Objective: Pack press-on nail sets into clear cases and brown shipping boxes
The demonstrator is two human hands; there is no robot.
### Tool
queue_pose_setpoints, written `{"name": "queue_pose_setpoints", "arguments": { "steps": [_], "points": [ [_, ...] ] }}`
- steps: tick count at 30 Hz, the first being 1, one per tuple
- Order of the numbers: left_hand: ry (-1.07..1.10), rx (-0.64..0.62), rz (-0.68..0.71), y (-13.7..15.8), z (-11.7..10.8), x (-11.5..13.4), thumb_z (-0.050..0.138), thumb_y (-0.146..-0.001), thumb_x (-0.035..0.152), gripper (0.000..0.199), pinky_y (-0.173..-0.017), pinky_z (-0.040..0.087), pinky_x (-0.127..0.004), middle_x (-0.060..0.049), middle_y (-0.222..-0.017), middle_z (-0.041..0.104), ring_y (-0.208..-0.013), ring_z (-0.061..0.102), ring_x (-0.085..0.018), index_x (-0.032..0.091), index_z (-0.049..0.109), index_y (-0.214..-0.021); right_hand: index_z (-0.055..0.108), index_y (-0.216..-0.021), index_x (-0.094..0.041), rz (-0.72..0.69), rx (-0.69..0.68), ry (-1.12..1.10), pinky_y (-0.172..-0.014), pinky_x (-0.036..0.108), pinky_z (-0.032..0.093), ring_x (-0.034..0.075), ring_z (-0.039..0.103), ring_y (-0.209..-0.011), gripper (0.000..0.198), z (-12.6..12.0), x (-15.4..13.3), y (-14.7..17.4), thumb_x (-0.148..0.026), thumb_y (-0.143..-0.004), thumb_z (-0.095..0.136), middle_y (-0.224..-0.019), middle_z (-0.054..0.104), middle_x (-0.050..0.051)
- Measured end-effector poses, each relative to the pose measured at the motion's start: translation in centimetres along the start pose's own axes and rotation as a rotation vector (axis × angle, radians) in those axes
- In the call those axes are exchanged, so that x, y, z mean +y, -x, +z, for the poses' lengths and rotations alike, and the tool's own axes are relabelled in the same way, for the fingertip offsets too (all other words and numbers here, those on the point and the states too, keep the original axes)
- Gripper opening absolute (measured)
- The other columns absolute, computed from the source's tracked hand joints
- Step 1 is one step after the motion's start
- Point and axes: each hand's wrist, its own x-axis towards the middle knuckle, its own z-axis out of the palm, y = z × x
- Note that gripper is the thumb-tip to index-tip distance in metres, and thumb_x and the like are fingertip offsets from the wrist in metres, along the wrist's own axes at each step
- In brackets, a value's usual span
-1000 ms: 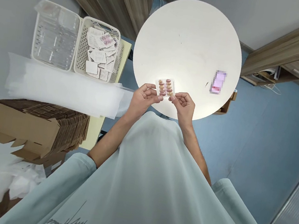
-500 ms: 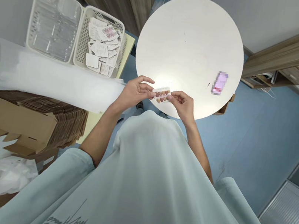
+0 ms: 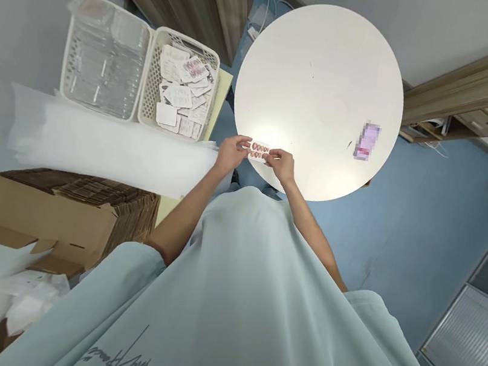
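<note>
A small white card of press-on nails [image 3: 259,150], with reddish and amber nails in two rows, is held by both hands over the near edge of the round white table [image 3: 336,56]. My left hand [image 3: 232,154] pinches its left end between thumb and fingers. At the opposite end, the fingers of my right hand [image 3: 282,165] grip the card and cover its right corner. The nails face up toward me.
Left of the table stand a basket of white cards [image 3: 179,94] and a basket of clear plastic cases [image 3: 103,64]. White sheets [image 3: 111,148] and flattened cardboard boxes [image 3: 46,215] lie nearer. A blurred purple item [image 3: 367,141] rests on the table's right side.
Both hands have lowered the card away from me, closer to the tabletop, and it now lies more level. The view has shifted, so the baskets and table appear further right and lower.
</note>
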Motion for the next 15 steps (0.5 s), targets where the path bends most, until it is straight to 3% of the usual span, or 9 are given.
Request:
{"name": "queue_pose_setpoints", "arguments": {
  "steps": [4,7,11,15],
  "points": [
    [-0.101,-0.032,0.013,-1.8,-0.7,-0.2,0.075,-0.072,0.008,0.045,-0.093,0.063,-0.044,-0.011,-0.113,0.085,-0.083,0.076,-0.025,0.017,0.084,-0.116,0.077,-0.107,-0.018,0.018,0.026,0.032,-0.095,0.036,0.068,0.018,0.083,-0.079,0.016,1.1,0.0,-0.9,-0.024,-0.095,0.085,-0.101,0.083,0.003],
    [-0.192,-0.079,0.001,-2.6,-1.1,0.0,0.074,-0.074,0.005,0.05,-0.098,0.064,-0.047,-0.014,-0.123,0.086,-0.092,0.081,-0.029,0.015,0.084,-0.123,0.078,-0.117,-0.017,0.01,0.049,0.093,-0.104,0.039,0.067,0.022,0.085,-0.096,0.024,1.4,0.1,-1.3,-0.028,-0.096,0.085,-0.109,0.086,0.007],
    [-0.368,-0.131,-0.034,-3.0,-2.2,0.4,0.074,-0.086,0.008,0.054,-0.111,0.062,-0.05,-0.017,-0.146,0.082,-0.114,0.083,-0.034,0.015,0.079,-0.139,0.077,-0.13,-0.019,0.069,0.123,0.236,-0.116,0.044,0.063,0.027,0.082,-0.121,0.038,1.4,0.2,-1.4,-0.027,-0.095,0.087,-0.132,0.085,0.013],
    [-0.429,-0.17,-0.024,-2.4,-4.6,0.8,0.07,-0.097,0.014,0.051,-0.113,0.063,-0.044,-0.013,-0.154,0.079,-0.125,0.082,-0.031,0.018,0.076,-0.148,0.076,-0.133,-0.019,0.095,0.084,0.232,-0.115,0.046,0.064,0.028,0.083,-0.121,0.036,1.4,-0.2,-0.8,-0.028,-0.099,0.081,-0.137,0.084,0.014]
  ]
}}
